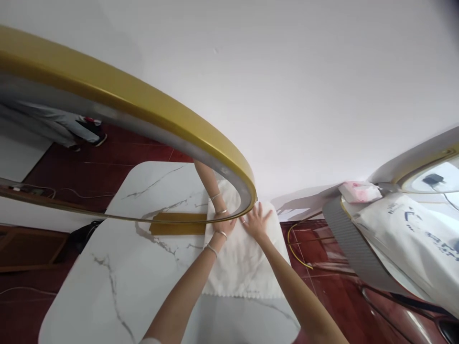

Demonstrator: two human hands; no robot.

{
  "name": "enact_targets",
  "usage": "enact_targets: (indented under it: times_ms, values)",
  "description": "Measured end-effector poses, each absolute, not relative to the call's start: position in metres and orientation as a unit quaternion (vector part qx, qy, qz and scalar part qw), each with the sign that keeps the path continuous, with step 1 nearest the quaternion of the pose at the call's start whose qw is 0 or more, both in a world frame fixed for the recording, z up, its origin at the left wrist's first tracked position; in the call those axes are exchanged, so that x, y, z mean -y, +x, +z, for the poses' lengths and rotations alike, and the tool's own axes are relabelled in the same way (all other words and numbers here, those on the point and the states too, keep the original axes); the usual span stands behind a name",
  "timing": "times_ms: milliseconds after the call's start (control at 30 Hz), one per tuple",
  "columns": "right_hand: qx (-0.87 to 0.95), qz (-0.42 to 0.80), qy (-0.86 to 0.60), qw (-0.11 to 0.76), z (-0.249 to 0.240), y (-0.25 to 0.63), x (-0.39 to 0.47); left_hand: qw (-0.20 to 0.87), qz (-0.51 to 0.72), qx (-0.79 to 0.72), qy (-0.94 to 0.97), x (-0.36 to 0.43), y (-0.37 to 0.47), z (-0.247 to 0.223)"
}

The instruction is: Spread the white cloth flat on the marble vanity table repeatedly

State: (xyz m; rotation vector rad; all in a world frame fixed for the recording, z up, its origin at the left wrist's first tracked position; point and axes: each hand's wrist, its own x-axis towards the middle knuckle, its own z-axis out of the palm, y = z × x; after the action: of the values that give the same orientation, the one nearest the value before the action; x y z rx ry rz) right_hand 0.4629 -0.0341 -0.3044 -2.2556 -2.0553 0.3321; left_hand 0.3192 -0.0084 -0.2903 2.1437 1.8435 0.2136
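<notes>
A white cloth (244, 272) with a scalloped near edge lies slightly wrinkled on the white marble-patterned table (150, 296). My right hand (256, 221) rests on its far part, open, fingers spread and pointing away from me. Beside it, my left hand (225, 226) presses on the cloth close under the mirror's rim, its fingers seemingly flat and partly hard to make out. Two bracelets circle that wrist. The gold-rimmed mirror (179, 112) reaches over the table and reflects the left forearm, some cloth and the tabletop.
On the right, a second table (340, 239) with a ribbed side holds a tissue pack (360, 191) and a printed white bag (419, 239). Another gold-rimmed mirror (430, 167) stands there. A gold-brown flat piece (179, 229) meets the first mirror's lower edge. The floor (337, 306) is dark red.
</notes>
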Motion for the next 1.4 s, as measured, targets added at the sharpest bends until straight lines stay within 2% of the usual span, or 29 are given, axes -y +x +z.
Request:
enact_targets:
  times_ms: [167,467,567,667,767,867,967,1133,1267,1400]
  values:
    - [0.683,0.094,-0.722,0.052,-0.304,0.469,0.041,0.147,0.076,-0.648,0.743,0.014,0.316,-0.289]
    - [0.705,-0.003,-0.704,0.086,-0.318,0.471,0.151,0.034,0.142,-0.615,0.775,0.115,0.302,-0.303]
    - [0.686,-0.008,-0.722,0.088,-0.321,0.477,0.135,0.030,0.100,-0.609,0.786,0.106,0.311,-0.307]
    - [0.649,0.003,-0.757,0.082,-0.322,0.484,0.093,0.056,0.056,-0.607,0.791,0.065,0.326,-0.303]
    - [0.641,0.035,-0.764,0.067,-0.320,0.491,0.052,0.068,0.056,-0.608,0.789,0.021,0.340,-0.300]
    - [0.645,0.049,-0.757,0.090,-0.316,0.495,0.037,0.061,0.072,-0.599,0.795,0.016,0.344,-0.298]
    - [0.652,0.015,-0.742,0.158,-0.315,0.496,0.062,0.048,0.091,-0.567,0.817,0.058,0.330,-0.299]
    - [0.665,-0.045,-0.705,0.243,-0.329,0.485,0.172,-0.017,0.136,-0.513,0.847,0.167,0.281,-0.312]
    - [0.713,-0.054,-0.672,0.190,-0.335,0.467,0.250,-0.046,0.130,-0.521,0.843,0.227,0.256,-0.319]
    - [0.715,-0.044,-0.679,0.159,-0.334,0.461,0.263,-0.044,0.136,-0.523,0.840,0.235,0.255,-0.322]
